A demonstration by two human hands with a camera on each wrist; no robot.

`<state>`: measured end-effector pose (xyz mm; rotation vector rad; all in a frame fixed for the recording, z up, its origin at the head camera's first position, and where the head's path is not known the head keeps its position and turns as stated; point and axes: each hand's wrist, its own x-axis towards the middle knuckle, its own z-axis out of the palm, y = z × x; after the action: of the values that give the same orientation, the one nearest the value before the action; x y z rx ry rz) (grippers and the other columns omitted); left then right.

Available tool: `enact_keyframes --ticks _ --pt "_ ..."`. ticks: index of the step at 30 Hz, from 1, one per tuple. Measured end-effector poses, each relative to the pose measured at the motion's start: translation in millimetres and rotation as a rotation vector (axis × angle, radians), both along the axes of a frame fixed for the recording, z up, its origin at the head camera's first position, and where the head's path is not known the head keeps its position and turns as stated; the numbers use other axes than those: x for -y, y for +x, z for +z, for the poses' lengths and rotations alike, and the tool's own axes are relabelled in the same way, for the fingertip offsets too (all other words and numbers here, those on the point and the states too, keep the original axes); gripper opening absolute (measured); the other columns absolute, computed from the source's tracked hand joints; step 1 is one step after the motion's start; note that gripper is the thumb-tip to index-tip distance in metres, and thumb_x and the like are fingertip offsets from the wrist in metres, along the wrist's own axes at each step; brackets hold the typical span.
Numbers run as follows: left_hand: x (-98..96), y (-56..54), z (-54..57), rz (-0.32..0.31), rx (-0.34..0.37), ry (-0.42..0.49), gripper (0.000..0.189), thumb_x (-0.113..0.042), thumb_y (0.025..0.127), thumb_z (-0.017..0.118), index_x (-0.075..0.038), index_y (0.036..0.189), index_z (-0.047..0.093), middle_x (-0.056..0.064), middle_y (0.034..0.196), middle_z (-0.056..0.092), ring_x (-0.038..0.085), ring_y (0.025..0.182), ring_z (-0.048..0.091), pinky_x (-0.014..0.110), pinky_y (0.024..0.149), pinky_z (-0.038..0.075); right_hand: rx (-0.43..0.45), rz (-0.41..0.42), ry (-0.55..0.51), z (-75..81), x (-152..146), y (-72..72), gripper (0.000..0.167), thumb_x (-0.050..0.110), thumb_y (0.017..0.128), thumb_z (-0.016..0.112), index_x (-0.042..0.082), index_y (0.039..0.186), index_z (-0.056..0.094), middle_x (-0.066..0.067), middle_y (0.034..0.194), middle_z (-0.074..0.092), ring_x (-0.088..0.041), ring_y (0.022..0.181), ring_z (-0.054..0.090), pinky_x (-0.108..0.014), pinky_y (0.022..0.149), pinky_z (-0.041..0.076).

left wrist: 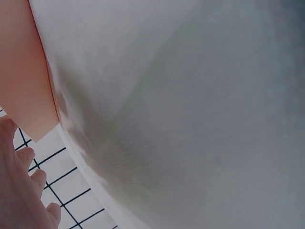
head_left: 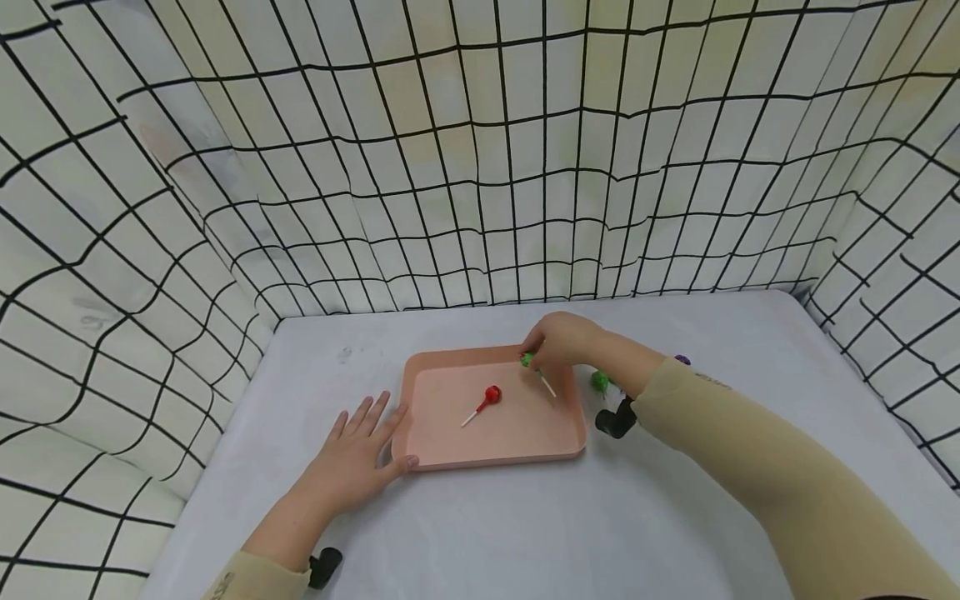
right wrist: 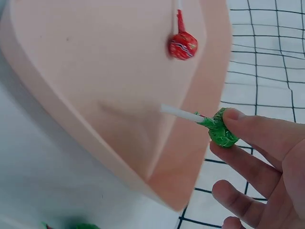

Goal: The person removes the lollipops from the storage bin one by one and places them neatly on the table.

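My right hand (head_left: 566, 340) pinches a green-wrapped lollipop (right wrist: 223, 133) by its candy head, between thumb and fingertips. It hangs over the back right corner of a pink tray (head_left: 450, 437), the white stick pointing into the tray. Inside the tray lies a red-wrapped lollipop (head_left: 492, 395), its stick toward the front left. At the tray's left side is my left hand (head_left: 356, 462), fingers spread and straight, with thumb and fingertips at the rim. In the left wrist view only part of that hand and a tray edge show.
Right of the tray, a second green lollipop (head_left: 599, 382) lies on the white table (head_left: 480, 533). Behind my right forearm a small purple thing (head_left: 682, 359) peeks out, mostly hidden. White walls with a black grid (head_left: 525, 167) enclose the table's back and sides.
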<state>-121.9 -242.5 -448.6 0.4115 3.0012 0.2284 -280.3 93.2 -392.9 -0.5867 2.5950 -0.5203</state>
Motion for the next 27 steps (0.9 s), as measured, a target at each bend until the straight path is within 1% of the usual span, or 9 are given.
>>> enact_keyframes --ticks 7,11,14,20,27 --pt "0.4 2.5 2.5 0.008 -0.005 0.019 0.088 -0.071 0.090 0.049 -0.017 0.157 0.031 0.014 0.164 0.018 0.040 0.150 0.013 0.064 0.117 0.009 -0.033 0.016 -0.022 8.7 -18.7 -1.3 0.033 0.026 0.090 0.074 0.023 0.123 0.073 0.005 0.118 0.069 -0.020 0.118 0.057 -0.042 0.095 0.050" --pt "-0.4 2.6 2.2 0.011 0.001 0.016 0.088 -0.072 0.090 0.048 -0.018 0.157 0.030 0.013 0.164 0.017 0.039 0.150 0.013 0.063 0.118 0.009 -0.046 -0.006 -0.023 14.3 -31.6 -0.1 0.034 0.028 0.091 0.073 0.025 0.125 0.072 0.004 0.123 0.068 -0.025 0.126 0.054 -0.046 0.098 0.048" --pt "-0.3 2.0 1.5 0.012 0.008 0.003 0.089 -0.075 0.089 0.046 -0.019 0.158 0.029 0.012 0.165 0.017 0.038 0.150 0.012 0.063 0.118 0.009 -0.058 -0.014 -0.029 17.3 -41.5 1.1 0.035 0.028 0.091 0.073 0.024 0.126 0.071 0.002 0.124 0.068 -0.027 0.127 0.052 -0.049 0.100 0.047" --pt "-0.4 1.4 2.7 0.012 0.011 -0.002 0.089 -0.073 0.089 0.049 -0.019 0.158 0.030 0.012 0.165 0.016 0.038 0.150 0.012 0.063 0.118 0.009 -0.083 -0.027 -0.025 17.2 -63.2 1.5 0.036 0.028 0.092 0.072 0.022 0.127 0.071 0.000 0.125 0.067 -0.028 0.125 0.053 -0.051 0.099 0.047" --pt "-0.6 0.9 3.1 0.012 0.014 -0.008 0.089 -0.073 0.089 0.049 -0.019 0.158 0.030 0.012 0.165 0.016 0.038 0.150 0.012 0.063 0.118 0.009 -0.076 -0.069 -0.036 11.6 -92.0 2.8 0.033 0.027 0.092 0.072 0.021 0.124 0.073 -0.002 0.122 0.068 -0.031 0.126 0.050 -0.056 0.102 0.043"
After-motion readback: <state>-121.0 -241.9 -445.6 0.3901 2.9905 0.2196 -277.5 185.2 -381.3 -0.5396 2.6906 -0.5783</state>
